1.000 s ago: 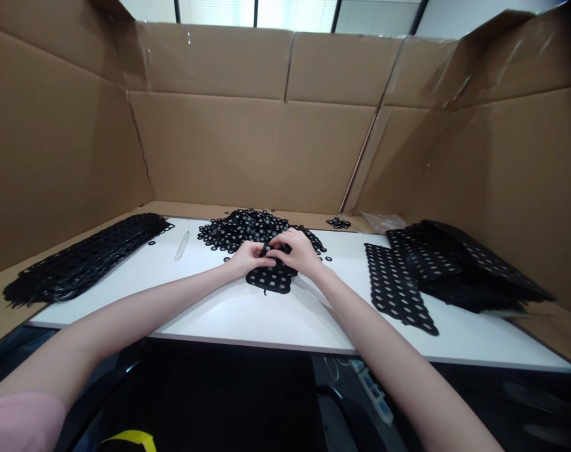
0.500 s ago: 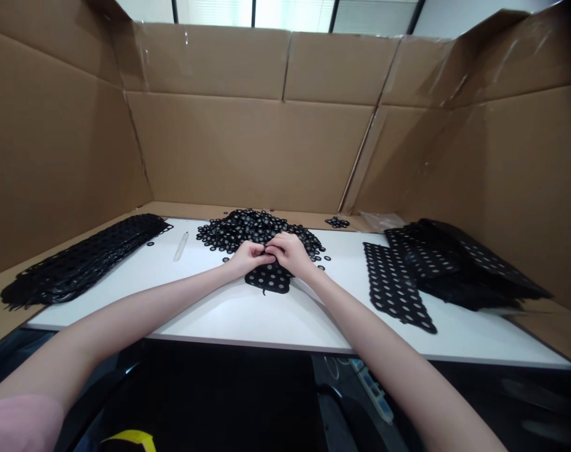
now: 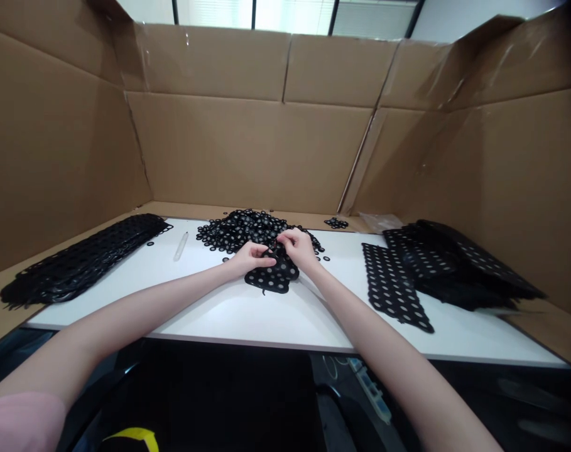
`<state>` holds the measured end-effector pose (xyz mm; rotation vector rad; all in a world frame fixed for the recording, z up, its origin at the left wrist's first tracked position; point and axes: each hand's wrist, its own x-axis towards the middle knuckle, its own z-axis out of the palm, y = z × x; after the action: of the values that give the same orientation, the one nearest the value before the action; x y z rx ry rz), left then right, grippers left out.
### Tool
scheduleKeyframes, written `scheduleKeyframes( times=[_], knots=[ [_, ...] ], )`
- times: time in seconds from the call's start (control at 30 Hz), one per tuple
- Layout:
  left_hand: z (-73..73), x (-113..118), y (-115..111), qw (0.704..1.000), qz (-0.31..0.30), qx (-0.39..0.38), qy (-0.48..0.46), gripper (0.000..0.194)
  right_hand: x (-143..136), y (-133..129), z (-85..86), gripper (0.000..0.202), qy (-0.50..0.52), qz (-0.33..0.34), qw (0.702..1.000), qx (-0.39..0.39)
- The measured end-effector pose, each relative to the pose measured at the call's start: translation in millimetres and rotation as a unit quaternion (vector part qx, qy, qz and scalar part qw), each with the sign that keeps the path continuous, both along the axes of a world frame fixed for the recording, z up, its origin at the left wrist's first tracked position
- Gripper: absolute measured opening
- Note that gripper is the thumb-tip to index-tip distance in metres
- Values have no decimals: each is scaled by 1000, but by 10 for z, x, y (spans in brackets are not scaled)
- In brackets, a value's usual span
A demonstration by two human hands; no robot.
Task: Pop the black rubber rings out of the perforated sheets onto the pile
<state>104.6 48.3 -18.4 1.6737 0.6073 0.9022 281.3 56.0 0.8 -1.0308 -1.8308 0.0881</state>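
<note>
- Sheet (image 3: 269,280): black, perforated, small; located at the center of the frame on the table (image 3: 238,321), with part of it raised and bunched at the fingers.
- Left hand (image 3: 244,258): at the upper-left side of the sheet; thumb and index finger grip its edge. The sheet extends from these fingertips toward the near side of the table.
- Right hand (image 3: 301,248): at the upper-right side of the sheet; fingers curled, fingertips pinched together above its far part. Whether they grip a ring or the sheet's edge cannot be determined.
- Hand spacing: fingertips near each other, apart; the sheet lies between and below them.
- Ring pile (image 3: 238,227): black rings, directly beyond both hands; loose rings lie around its edges.
- Ring cluster (image 3: 337,223): small, beyond the right hand, near the table's far edge.
- Pen (image 3: 181,247): pale, left of the ring pile.
- Left stack (image 3: 87,257): black perforated strips, left side of the frame.
- Side sheet (image 3: 396,286): flat, right of the right hand, against the right stack (image 3: 459,270).
- Cardboard (image 3: 238,150): upright walls at the far side and both sides.
</note>
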Motion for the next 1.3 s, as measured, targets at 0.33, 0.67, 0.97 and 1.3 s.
scheduleKeyframes(
  times=[0.33,0.67,0.97,1.3],
  knots=[
    [139,69,-44,994,7,27,106,31,-126,-133,74,23,-17,47,998,49],
    [148,43,-115,997,-4,-37,62,30,-116,1,-10,23,47,-5,999,12],
    [116,32,-148,997,27,-41,52,32,243,185,-86,26,-9,-64,998,22],
    [91,56,-126,998,50,-39,30,31,87,-135,101,21,-64,49,996,39]
  ],
)
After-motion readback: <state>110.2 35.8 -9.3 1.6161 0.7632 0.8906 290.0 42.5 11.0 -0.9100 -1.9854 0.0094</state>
